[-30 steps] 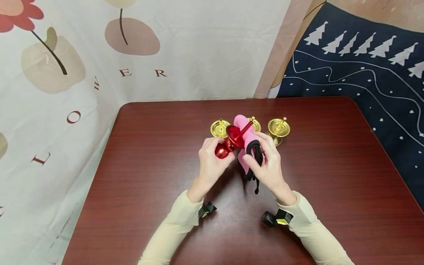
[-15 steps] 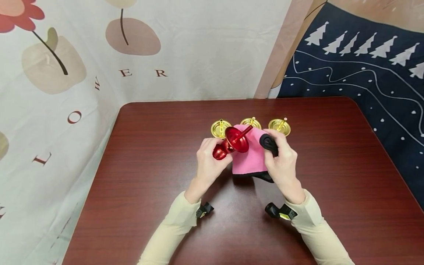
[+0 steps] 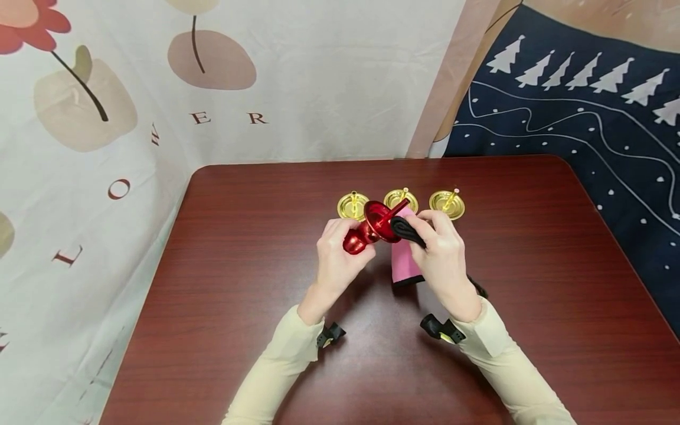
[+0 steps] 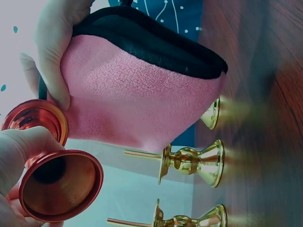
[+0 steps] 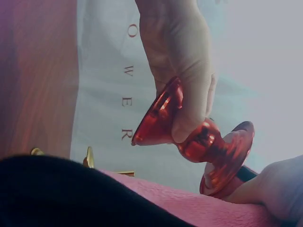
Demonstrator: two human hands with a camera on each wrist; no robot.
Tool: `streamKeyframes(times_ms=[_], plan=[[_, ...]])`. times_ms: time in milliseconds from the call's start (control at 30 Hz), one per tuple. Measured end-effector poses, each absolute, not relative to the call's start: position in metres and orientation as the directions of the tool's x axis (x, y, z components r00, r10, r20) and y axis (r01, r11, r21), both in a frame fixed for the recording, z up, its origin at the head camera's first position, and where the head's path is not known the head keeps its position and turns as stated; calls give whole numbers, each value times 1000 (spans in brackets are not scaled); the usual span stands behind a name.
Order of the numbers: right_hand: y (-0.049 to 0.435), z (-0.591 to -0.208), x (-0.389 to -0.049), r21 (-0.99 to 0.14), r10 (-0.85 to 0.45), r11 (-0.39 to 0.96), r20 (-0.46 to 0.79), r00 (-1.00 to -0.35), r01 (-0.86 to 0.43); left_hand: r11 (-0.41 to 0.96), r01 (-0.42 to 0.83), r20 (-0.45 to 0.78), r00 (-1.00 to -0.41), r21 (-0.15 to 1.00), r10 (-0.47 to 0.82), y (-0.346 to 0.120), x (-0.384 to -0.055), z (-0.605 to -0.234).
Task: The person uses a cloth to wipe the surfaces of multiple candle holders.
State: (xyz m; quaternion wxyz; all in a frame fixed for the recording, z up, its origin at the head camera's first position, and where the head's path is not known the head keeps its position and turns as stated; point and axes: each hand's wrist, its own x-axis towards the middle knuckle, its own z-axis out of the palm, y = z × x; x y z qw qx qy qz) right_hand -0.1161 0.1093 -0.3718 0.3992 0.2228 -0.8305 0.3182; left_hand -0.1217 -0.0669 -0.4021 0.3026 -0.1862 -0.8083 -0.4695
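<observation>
My left hand (image 3: pixel 338 254) grips a shiny red candle holder (image 3: pixel 378 221) by its flared base, tilted with its thin spike pointing up and right. My right hand (image 3: pixel 445 260) pinches a fuzzy pink cloth (image 3: pixel 405 264) with black trim, one black edge folded at the fingers beside the holder's dish. In the left wrist view the cloth (image 4: pixel 132 94) hangs wide behind the red candle holder (image 4: pixel 61 187), whose hollow base faces the camera. The right wrist view has right fingers (image 5: pixel 251 191) against the dish, cloth below; the left thumb presses the holder's waist.
Three gold candle holders stand in a row toward the table's back: one left (image 3: pixel 352 206), one in the middle (image 3: pixel 399 198) partly hidden by the cloth, one right (image 3: pixel 447 205). The brown table (image 3: pixel 239 265) meets a pale printed curtain (image 3: pixel 329 88) behind.
The right hand swings the cloth right, where it spreads out, then back left against the red candle holder's dish, its black edge turning over. The left hand stays almost in place with the holder.
</observation>
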Motion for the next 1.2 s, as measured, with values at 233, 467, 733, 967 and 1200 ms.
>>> streamKeyframes(times_ms=[233, 467, 733, 967, 1200], plan=[[115, -369, -116, -272, -333, 669, 722, -606, -692, 534, 592, 689, -725, 604, 24, -66, -122, -401], [118, -368, -112, -422, -301, 563, 697, -651, -711, 565, 574, 670, -741, 593, 49, -69, -121, -399], [116, -371, -111, -544, -125, 417, 760, -638, -728, 545, 572, 680, -733, 613, 6, -72, -125, -399], [126, -373, -120, -557, -160, 363, 753, -639, -747, 509, 570, 671, -741, 645, -20, -74, -125, -400], [130, -374, -125, -613, -35, 432, 722, -691, -662, 500, 581, 665, -747, 642, 13, -72, -124, -401]])
